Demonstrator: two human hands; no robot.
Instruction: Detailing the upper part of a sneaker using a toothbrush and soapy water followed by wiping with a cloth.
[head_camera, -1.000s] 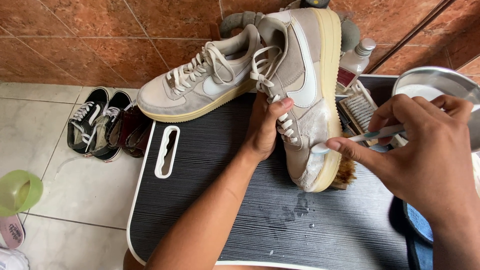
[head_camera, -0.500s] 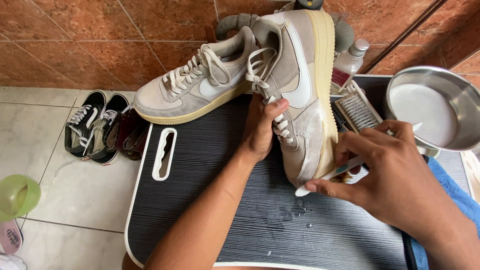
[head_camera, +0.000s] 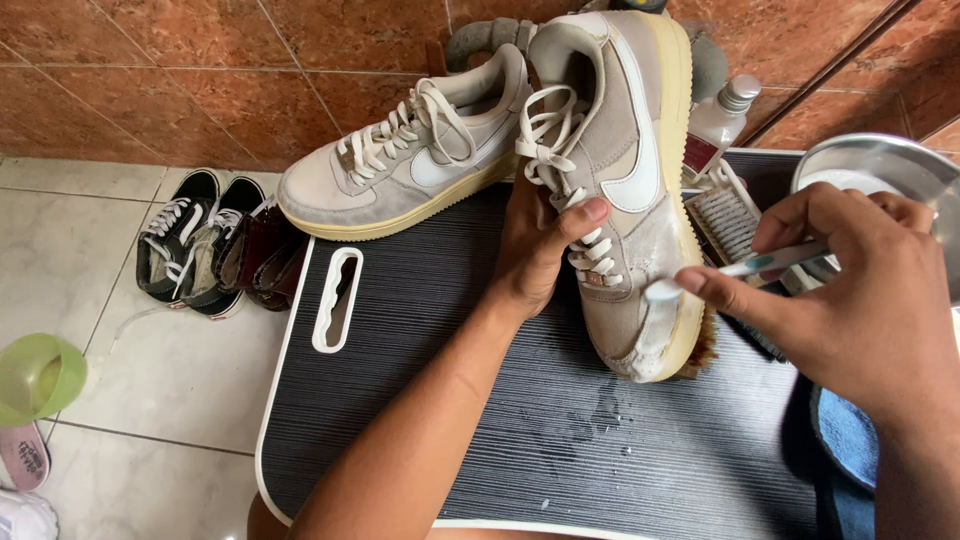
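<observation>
while the black ribbed board (head_camera: 450, 400) with its white rim fills most of the view, its near edge and right side run out of frame, and bare ridges lie open toward the near end, with a few wet spots. a slot handle sits by its left edge. a grey suede sneaker (head_camera: 625, 190) stands on its side on the board, toe toward the camera, its cream sole facing right. the left hand (head_camera: 540, 250) grasps it at the laces, thumb across them. a second grey sneaker (head_camera: 400, 165) rests across the board's far edge against the brown tiled wall. the right hand (head_camera: 850, 290) pinches a toothbrush (head_camera: 740, 268), whose head touches the foamy side of the held shoe. a scrub brush (head_camera: 725, 215) lies just beside the sole, partly hidden. a steel bowl (head_camera: 880, 160), cut off at right, holds whitish liquid. black sneakers (head_camera: 185, 240) sit on the floor tiles at left.
</observation>
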